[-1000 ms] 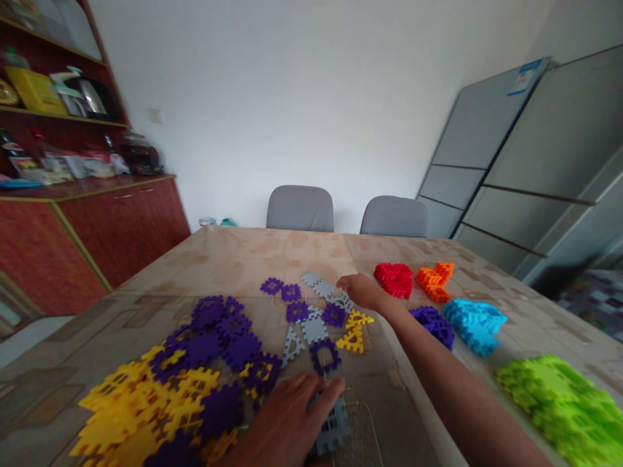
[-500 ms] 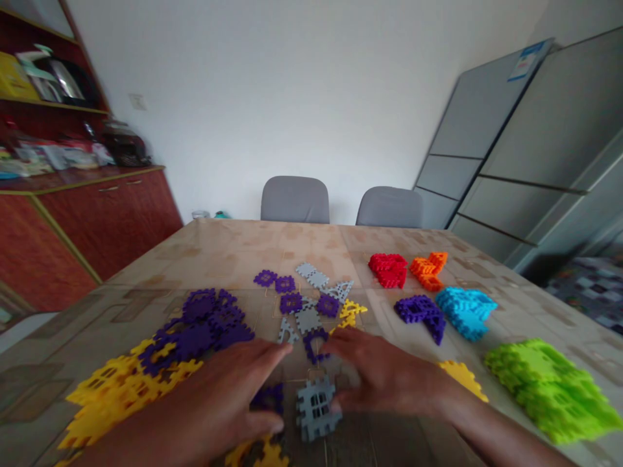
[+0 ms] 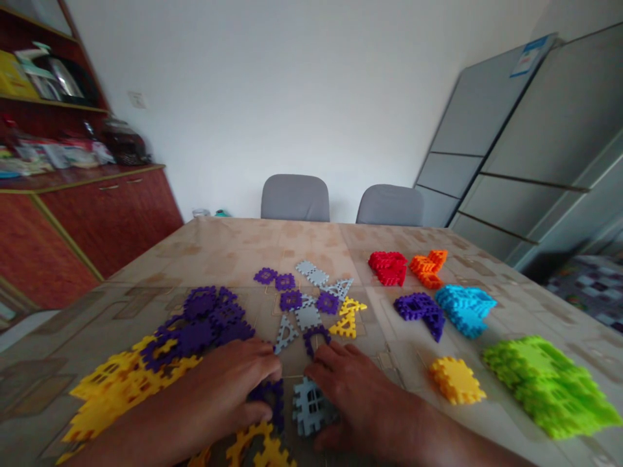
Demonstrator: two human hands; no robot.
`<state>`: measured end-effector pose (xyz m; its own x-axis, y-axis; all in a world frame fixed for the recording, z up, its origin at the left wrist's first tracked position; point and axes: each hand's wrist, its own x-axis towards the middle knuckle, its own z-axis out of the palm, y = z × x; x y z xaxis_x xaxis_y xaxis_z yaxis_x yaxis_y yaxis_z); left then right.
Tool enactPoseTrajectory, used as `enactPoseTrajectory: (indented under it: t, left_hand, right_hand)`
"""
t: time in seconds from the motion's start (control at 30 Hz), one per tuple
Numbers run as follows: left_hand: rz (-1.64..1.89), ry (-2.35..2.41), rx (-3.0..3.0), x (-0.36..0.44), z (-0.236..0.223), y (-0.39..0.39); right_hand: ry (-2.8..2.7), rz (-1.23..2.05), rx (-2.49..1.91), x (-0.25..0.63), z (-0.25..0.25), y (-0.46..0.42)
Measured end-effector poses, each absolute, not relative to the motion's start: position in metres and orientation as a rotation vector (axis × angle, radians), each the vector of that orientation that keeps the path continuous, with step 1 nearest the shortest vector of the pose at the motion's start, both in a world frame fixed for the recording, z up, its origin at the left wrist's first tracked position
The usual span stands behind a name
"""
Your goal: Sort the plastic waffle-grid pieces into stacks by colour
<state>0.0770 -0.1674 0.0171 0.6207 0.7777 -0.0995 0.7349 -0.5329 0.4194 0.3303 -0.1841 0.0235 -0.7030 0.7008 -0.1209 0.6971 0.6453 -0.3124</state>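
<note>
My right hand (image 3: 357,392) rests over the right part of a grey interlocking window piece (image 3: 307,407), its fingers bent at the far edge and its thumb low at the near side. Just beyond those fingertips lies a purple frame piece (image 3: 311,337). My left hand (image 3: 238,376) is beside a dark purple piece (image 3: 273,395), with thumb and fingers apart and nothing visible between them. Below its thumb lie yellow toothed pieces (image 3: 263,447). A grey triangle piece (image 3: 285,333) lies just beyond the left fingers.
Purple pieces (image 3: 209,318) and yellow pieces (image 3: 117,383) are heaped at left. Sorted stacks stand at right: red (image 3: 388,267), orange (image 3: 428,269), purple (image 3: 421,311), blue (image 3: 464,308), yellow (image 3: 456,379) and green (image 3: 548,383). Two grey chairs (image 3: 295,198) stand behind the table.
My right hand has moved down and closed over the grey window piece, which has shifted slightly left. My left hand's fingers have bent and drawn back a little. The yellow stack at right is uncovered.
</note>
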Motion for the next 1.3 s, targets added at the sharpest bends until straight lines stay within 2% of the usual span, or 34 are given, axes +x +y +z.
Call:
enactPoseTrajectory:
  t: [0.27, 0.57, 0.8, 1.3]
  left_hand:
    - [0.091, 0.919, 2.476, 0.096, 0.013, -0.176]
    - [0.148, 0.875, 2.524, 0.098, -0.006, -0.174]
    - [0.114, 0.845, 2.569, 0.099, 0.007, -0.168]
    - [0.139, 0.707, 2.540, 0.105, 0.013, -0.174]
  right_hand:
    - [-2.809, 0.492, -1.196, 0.332, 0.018, -0.185]
    - [-2.814, 0.498, -1.233, 0.331, 0.019, -0.186]
    - [-2.854, 0.541, -1.359, 0.320, 0.030, -0.189]
    - [-2.885, 0.509, -1.360, 0.320, 0.022, -0.188]
